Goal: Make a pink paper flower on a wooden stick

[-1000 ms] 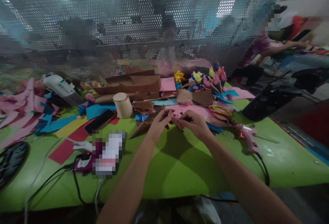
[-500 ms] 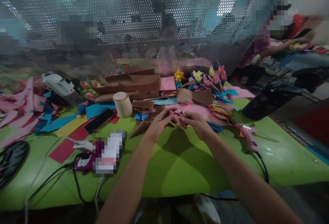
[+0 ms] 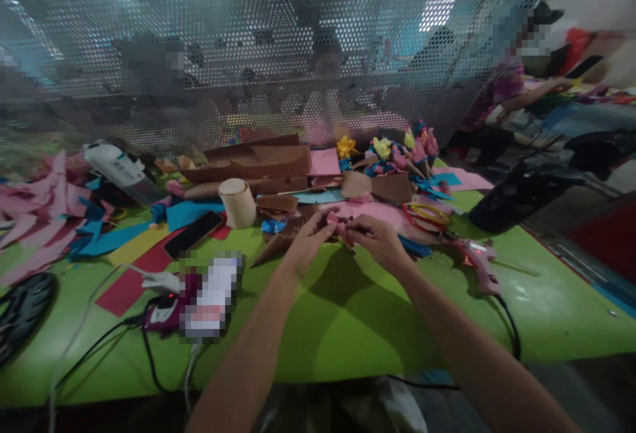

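Between my two hands is a small piece of pink paper (image 3: 340, 226), curled and held just above the green table. The fingers of my left hand (image 3: 311, 238) pinch it from the left. From the other side, my right hand (image 3: 376, 236) grips its right edge between thumb and fingers. Behind the hands lie a pink sheet (image 3: 370, 209) and crumpled brown paper (image 3: 283, 240) with a shiny blue scrap (image 3: 273, 226). The fingertips partly hide the paper's exact shape.
A pink glue gun (image 3: 479, 264) rests at the right, beside yellow-handled scissors (image 3: 430, 216). Left stand a cream tape roll (image 3: 237, 202), a dark phone (image 3: 193, 234) and a power bank with cables (image 3: 163, 310). Paper flowers (image 3: 382, 148) and a mesh screen (image 3: 278, 55) are behind. Another person (image 3: 511, 82) sits right.
My right hand has shifted slightly left and turned over the pink paper. The paper now looks more curled. My left hand stays in nearly the same place.
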A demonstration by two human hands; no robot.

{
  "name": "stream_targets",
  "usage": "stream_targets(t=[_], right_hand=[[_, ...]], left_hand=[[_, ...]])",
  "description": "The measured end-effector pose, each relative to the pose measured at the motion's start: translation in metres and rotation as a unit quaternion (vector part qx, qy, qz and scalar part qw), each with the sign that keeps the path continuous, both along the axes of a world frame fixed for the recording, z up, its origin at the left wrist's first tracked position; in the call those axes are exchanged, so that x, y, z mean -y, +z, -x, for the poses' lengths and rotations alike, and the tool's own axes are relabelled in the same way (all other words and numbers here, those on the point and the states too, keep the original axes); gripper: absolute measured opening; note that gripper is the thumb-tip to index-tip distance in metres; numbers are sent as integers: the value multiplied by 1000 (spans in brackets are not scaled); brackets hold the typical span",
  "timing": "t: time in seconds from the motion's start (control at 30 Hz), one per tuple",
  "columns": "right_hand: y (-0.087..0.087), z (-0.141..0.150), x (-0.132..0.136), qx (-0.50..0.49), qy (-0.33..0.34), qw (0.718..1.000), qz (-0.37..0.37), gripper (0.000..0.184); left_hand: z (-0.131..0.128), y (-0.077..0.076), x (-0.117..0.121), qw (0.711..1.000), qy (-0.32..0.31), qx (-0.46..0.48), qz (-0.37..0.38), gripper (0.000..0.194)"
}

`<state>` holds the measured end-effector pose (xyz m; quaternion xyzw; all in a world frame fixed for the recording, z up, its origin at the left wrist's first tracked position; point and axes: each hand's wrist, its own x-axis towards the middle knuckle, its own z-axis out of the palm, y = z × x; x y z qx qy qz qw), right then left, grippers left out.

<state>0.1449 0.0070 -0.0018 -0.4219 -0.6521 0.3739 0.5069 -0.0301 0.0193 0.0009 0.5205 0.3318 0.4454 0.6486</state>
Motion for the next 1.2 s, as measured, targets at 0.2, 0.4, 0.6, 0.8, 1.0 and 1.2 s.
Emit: stream_targets(t=[0.2,0.4,0.6,0.8,1.0,1.2], right_hand=[[-4,4,1,-55,-12,998,38,19],[-5,3,-2,-106,13,989,97,23],[-8,1,-3,-90,16,991,93,27],[-8,1,-2,-88,37,991,89,24],[-10,-1,-4,-51,11,996,68,17],[-10,2,-4,-2,-7,1000,5,15]], left_hand=[[-5,-3,4,998,13,-56,-17,51],[-5,-5,4,1000,-8,-30,-2,52],[-7,-5,4,1000,-12,-10,0,55],[-8,-10,2,1000,-6,6,-10,59],[-7,-13,0,1000,-8,-3,-29,58],[-8,-15,0,998,-3,-43,-51,64]])
